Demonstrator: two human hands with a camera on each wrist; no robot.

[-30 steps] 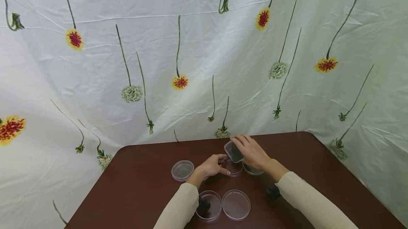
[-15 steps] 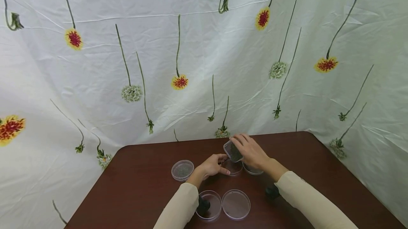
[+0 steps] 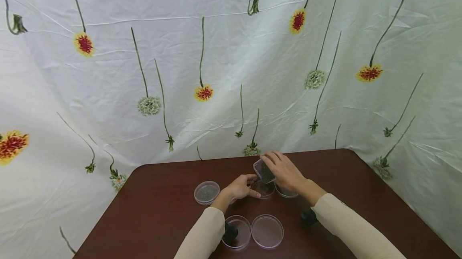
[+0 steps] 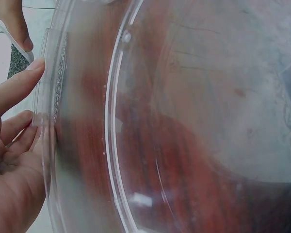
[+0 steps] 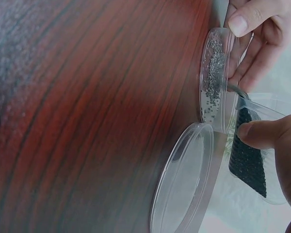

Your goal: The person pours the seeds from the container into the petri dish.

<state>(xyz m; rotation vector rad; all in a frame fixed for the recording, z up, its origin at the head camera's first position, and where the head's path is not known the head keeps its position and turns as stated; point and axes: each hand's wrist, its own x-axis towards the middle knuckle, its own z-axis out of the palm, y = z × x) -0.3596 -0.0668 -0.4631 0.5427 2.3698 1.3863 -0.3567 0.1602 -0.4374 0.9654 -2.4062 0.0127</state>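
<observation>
Though only right wrist shows pouring, right fingers [image 5: 256, 134] grip tub [image 5: 247, 161], left fingers [image 5: 254, 15] dish [image 5: 227, 63]

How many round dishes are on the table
5: two near dishes, one far left, one at the left hand, one partly behind the right hand; others may be hidden.

No text, label, brand, number or sign can be read in any of the views.
</observation>
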